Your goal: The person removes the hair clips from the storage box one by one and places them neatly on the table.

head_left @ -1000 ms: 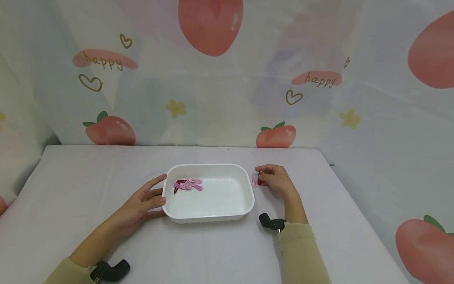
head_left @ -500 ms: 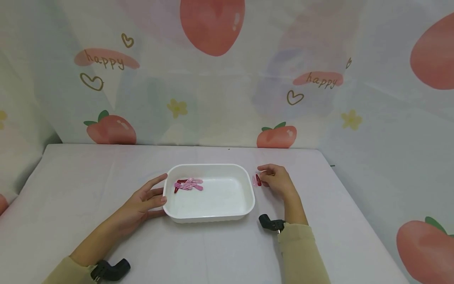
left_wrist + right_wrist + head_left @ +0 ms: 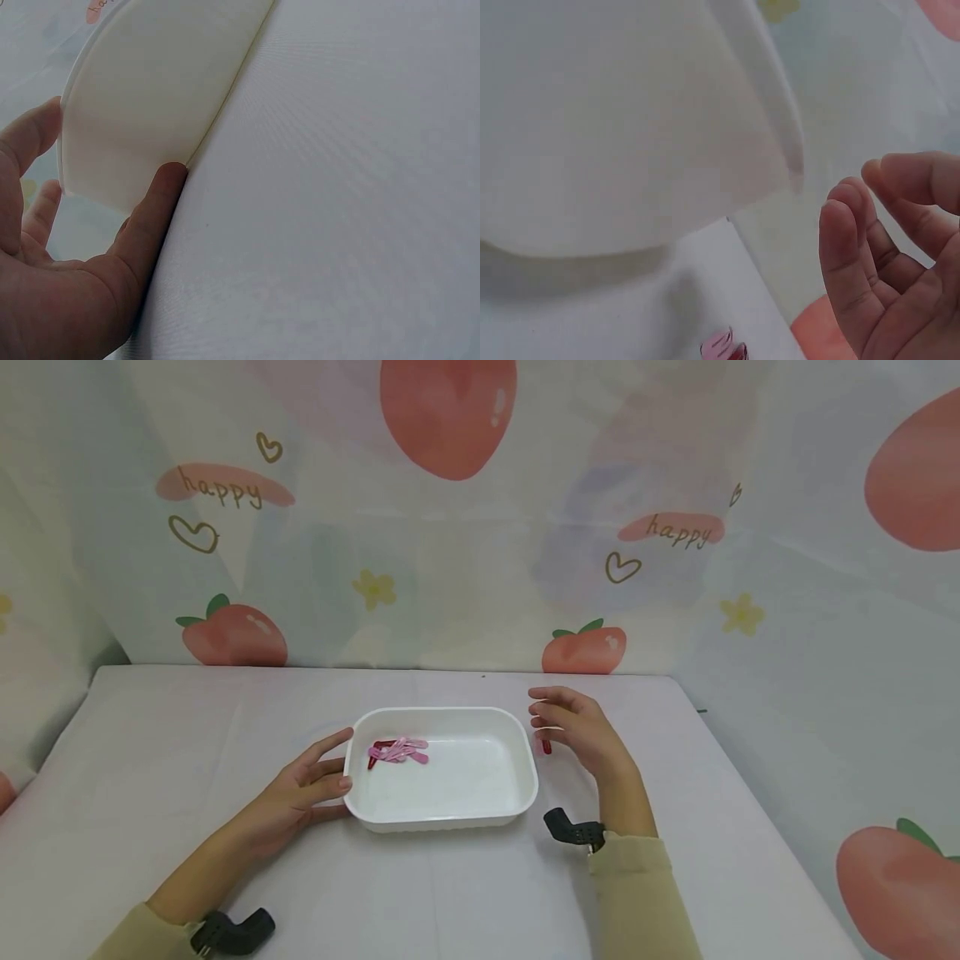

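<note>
A white rectangular tray (image 3: 450, 789) stands mid-table with several pink and red hair clips (image 3: 401, 750) in a loose cluster toward its left side. My left hand (image 3: 300, 789) touches the tray's left end, its fingers spread along the wall; the left wrist view shows fingertips against the tray wall (image 3: 150, 112). Just past the tray's right end, my right hand (image 3: 581, 731) hovers with relaxed fingers and holds nothing. Below it on the table lie a red hair clip (image 3: 547, 747) and a pink hair clip (image 3: 717, 346), side by side, partly hidden by the hand in the head view.
The table (image 3: 262, 718) has a white cover. A patterned cloth backdrop (image 3: 465, 568) with fruit prints rises behind it and at both sides. A black wrist camera mount (image 3: 573, 828) sits on the right forearm, another mount (image 3: 232, 932) on the left.
My right hand has let go of the red hair clip beside the pink one, then risen and moved slightly back and left. The left hand and tray have stayed put.
</note>
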`<state>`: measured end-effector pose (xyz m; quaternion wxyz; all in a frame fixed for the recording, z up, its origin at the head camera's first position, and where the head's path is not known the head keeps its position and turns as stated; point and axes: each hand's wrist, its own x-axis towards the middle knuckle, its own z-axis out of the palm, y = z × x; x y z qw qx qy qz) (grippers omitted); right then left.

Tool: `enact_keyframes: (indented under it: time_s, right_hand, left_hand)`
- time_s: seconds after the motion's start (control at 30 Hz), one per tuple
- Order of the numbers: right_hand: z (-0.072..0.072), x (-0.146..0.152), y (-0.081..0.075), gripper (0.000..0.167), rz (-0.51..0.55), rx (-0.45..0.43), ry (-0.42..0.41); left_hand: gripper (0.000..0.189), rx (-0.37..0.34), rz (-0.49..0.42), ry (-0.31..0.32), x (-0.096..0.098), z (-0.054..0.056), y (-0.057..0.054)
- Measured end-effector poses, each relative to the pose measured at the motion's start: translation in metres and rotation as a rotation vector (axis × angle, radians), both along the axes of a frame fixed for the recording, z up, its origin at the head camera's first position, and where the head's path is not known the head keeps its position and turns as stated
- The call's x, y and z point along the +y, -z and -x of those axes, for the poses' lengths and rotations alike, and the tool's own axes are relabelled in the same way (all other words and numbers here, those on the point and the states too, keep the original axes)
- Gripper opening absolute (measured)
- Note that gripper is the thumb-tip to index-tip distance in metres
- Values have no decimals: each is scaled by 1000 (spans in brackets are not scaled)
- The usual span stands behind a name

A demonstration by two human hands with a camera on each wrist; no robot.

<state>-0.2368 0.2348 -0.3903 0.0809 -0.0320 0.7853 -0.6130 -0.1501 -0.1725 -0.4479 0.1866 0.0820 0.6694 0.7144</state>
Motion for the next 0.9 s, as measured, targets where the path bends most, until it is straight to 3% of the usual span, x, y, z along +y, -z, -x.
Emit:
enact_keyframes:
  time_s: [0.2,0.43,0.63,0.9]
  right_hand:
    - [-8,-31,-14,32,54,45,-97]
    - [-15,-75,-10,33,5,27,-264]
    - [-16,-98,-8,28,24,5,-305]
    - [-15,-128,-11,32,21,62,-370]
  left_hand:
    - [71,-15,-7,-4,-2,1,1]
    - [70,-17,-30,6,-2,2,3]
    - [70,-19,-27,0,-1,3,4]
    - [70,-25,-28,-4,-1,2,2]
